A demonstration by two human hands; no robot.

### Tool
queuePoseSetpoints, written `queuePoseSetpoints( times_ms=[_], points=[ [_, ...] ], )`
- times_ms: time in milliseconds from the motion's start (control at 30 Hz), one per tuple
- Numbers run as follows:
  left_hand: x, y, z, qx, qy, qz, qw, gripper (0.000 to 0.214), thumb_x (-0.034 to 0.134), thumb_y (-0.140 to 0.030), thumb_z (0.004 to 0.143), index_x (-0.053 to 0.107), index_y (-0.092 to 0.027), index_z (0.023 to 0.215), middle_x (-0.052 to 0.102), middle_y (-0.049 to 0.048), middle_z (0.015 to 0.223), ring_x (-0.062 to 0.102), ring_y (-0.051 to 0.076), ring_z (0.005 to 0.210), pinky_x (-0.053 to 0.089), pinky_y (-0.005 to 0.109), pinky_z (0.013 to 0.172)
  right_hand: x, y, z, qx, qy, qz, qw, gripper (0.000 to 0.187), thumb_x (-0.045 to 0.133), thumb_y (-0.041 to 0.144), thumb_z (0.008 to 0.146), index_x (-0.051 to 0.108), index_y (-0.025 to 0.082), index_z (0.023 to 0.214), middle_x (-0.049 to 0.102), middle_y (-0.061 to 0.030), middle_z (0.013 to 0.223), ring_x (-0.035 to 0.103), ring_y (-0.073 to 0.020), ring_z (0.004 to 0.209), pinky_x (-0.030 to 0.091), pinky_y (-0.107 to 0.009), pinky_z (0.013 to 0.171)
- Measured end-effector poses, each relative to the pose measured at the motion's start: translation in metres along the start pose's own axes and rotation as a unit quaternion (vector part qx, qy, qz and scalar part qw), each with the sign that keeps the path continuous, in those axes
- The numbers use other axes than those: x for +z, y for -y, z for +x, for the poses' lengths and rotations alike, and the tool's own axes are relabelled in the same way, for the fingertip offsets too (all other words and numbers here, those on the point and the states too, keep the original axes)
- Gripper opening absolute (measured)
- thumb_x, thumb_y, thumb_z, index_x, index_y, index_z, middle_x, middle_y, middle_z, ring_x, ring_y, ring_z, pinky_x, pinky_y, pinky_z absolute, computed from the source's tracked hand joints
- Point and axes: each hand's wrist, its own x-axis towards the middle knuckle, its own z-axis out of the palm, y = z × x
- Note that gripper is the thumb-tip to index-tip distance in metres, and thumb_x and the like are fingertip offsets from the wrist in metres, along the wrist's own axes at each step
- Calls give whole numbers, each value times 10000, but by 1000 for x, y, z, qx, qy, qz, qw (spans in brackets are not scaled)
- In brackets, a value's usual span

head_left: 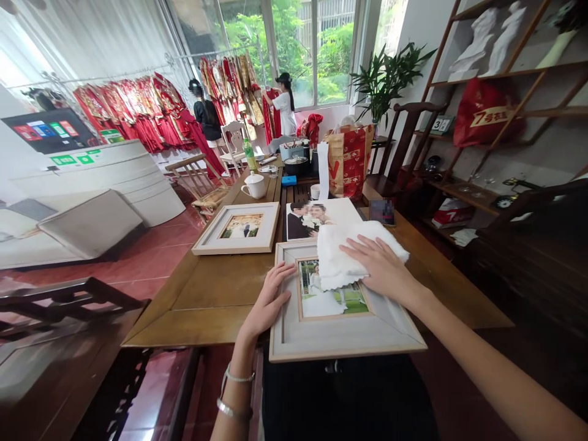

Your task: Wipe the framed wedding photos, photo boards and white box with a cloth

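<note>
A pale wooden picture frame (340, 340) lies at the table's near edge, its front part jutting over my lap. Inside it is a photo (321, 305) of a figure in a white dress on grass. My left hand (266, 300) grips the left rail, thumb and fingers on its edge. A folded white cloth (337, 260) covers the upper right of the frame and part of the photo. Flat on that cloth lies my right hand (381, 266), fingers stretched and spread. What is under the palm is hidden.
A second framed photo (239, 228) lies to the left on the wooden table (197, 300). Behind my frame is a loose print (298, 226). Farther back stand a lidded white cup (254, 185), a green bottle (249, 154) and a red paper bag (351, 162). Two people are by red garments.
</note>
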Motion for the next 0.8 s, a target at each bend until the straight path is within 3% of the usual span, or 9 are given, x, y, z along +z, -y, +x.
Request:
queuePoseSetpoints(
  times_ms=[100, 233, 400, 600, 700, 800],
  points=[
    [2, 1, 0, -1, -7, -4, 1000, 471, 471, -143, 867, 507, -288, 1314, 450, 25, 1425, 214, 228, 1406, 122, 456, 1167, -4, 4, -17, -21, 7, 4, 1000, 782, 445, 11, 611, 465, 223, 1363, 453, -37, 1441, 308, -269, 1372, 263, -530, 1103],
    [3, 1, 0, -4, -13, -2, 1000, 471, 467, -145, 870, 506, -286, 1317, 451, 26, 1422, 209, 234, 1408, 118, 453, 1169, -15, 16, -61, -51, 38, 33, 997, 838, 428, 3, 538, 497, 253, 1335, 472, -2, 1426, 322, -251, 1368, 266, -522, 1107],
    [5, 2, 0, 5, -12, 13, 1000, 442, 446, -159, 897, 506, -292, 1315, 450, 22, 1423, 218, 228, 1404, 130, 453, 1169, -31, 43, -98, -81, 100, 112, 985, 917, 427, 24, 516, 426, 338, 1379, 439, 47, 1445, 319, -259, 1370, 259, -540, 1101],
    [4, 17, 2, 53, -24, 41, 997, 385, 393, -243, 955, 503, -277, 1322, 485, 52, 1391, 273, 232, 1379, 171, 474, 1157, -36, 102, -81, -209, 169, 200, 942, 891, 502, 76, 594, 323, 331, 1429, 313, 12, 1521, 192, -279, 1417, 172, -551, 1129],
    [2, 21, 3, 65, -23, 39, 997, 388, 432, -255, 945, 499, -289, 1326, 494, 44, 1386, 277, 229, 1379, 171, 463, 1161, -27, 123, -72, -246, 143, 214, 934, 817, 585, 168, 667, 321, 296, 1430, 300, -40, 1529, 184, -317, 1413, 144, -577, 1128],
    [2, 15, 1, 47, -17, 29, 998, 408, 464, -240, 933, 482, -298, 1337, 463, 31, 1416, 242, 223, 1399, 160, 456, 1169, -15, 128, -75, -237, 93, 189, 949, 653, 541, 159, 785, 369, 284, 1402, 360, -40, 1502, 240, -303, 1397, 244, -547, 1104]
  ],
)
